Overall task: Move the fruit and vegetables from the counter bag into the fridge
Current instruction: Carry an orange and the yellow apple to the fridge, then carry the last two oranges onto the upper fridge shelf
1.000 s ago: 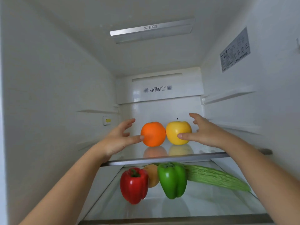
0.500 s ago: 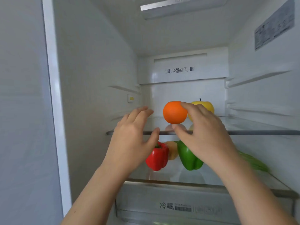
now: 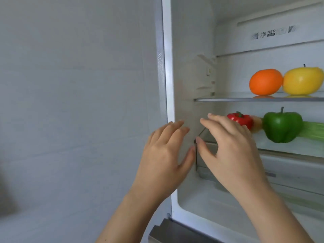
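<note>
Fingers (image 3: pixel 175 127) loosely spread, empty; fridge label (image 3: pixel 271 33) reads DEO

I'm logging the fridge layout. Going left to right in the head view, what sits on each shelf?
On the upper shelf: orange → yellow apple. On the lower shelf: red pepper → green pepper → green gourd.

The one camera (a wide-angle lens worn on the head) looks forward and a little down from close behind the left grip (image 3: pixel 164 153) and right grip (image 3: pixel 231 151), facing the fridge (image 3: pixel 189 76) just beyond them, its shelves (image 3: pixel 228 99) running off rightward of the right grip.
</note>
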Tool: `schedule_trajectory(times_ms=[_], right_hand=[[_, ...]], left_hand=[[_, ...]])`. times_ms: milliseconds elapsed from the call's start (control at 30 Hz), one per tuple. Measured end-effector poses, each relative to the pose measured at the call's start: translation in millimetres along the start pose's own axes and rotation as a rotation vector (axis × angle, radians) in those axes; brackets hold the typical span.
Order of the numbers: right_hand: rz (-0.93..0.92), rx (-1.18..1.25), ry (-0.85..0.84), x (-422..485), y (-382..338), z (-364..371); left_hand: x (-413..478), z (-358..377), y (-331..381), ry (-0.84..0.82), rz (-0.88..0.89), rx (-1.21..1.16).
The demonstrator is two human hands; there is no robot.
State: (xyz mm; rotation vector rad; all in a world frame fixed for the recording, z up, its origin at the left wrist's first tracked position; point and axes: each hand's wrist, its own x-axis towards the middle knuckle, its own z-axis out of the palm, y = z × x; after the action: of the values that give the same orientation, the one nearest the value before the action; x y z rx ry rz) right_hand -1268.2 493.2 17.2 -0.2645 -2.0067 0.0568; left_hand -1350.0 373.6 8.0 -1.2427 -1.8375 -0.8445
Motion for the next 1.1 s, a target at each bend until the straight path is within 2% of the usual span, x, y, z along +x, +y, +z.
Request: schedule_trajectory(times_ms=[167, 367, 533, 800, 1100], right_hand=[[-0.067, 0.055, -0.083, -33, -66, 20], [-0.184, 0.214, -0.198, -82, -153, 41], [-0.299, 0.375, -0.265, -119, -230, 59], [-0.486, 0.683, -0.403, -167, -372, 94], [-0.673, 0.991, -0.471, -188, -545, 136]], left_hand=[[-55, -51, -30, -0.023, -0.100, 0.214], [-140, -111, -55, -0.039, -0.230, 0.344], [-219, -178, -74, -0.088, -0.442, 0.491], [-321, -289, -102, -0.080, -0.745, 0.795], [-386, -411, -156, -0.045, -0.973, 1.090]])
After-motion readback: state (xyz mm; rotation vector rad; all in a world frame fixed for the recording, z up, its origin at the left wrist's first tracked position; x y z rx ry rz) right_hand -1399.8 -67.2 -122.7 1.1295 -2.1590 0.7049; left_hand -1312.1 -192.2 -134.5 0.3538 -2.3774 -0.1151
